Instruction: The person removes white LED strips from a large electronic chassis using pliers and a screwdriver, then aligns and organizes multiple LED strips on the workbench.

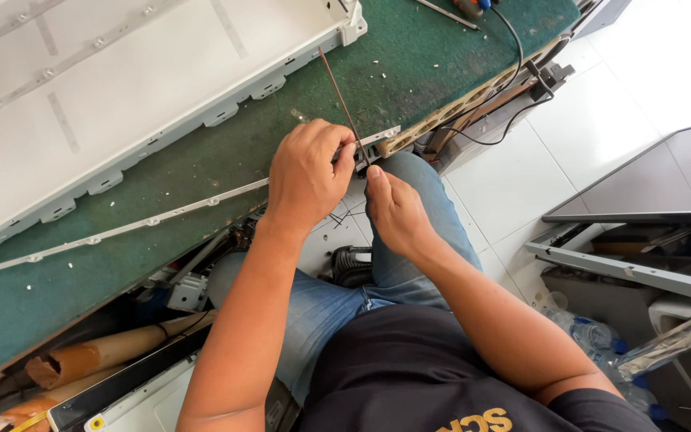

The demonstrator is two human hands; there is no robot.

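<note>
Far left of the grip, a large white sheet-metal panel (121, 96) with rows of small studs lies on the green felt bench top (409, 56), its notched lower edge leaving a bare band of felt toward the bench's near edge. Along that band runs a long, thin white strip (153, 218) dotted with small round lenses, ending at the grip. The left hand (307, 172) is closed on the strip's end, fingers curled tight; just right of it, touching, the right hand (393, 210) pinches a slim brown rod (344, 108) — perhaps a tool shaft, hard to tell — that slants up-left over the felt. Below the grip, blue denim knees and cardboard tubes (97, 356). Right of it, black cables (513, 48), open white floor tiles (601, 104), a grey frame (625, 268), clear plastic bottles (593, 332).
</note>
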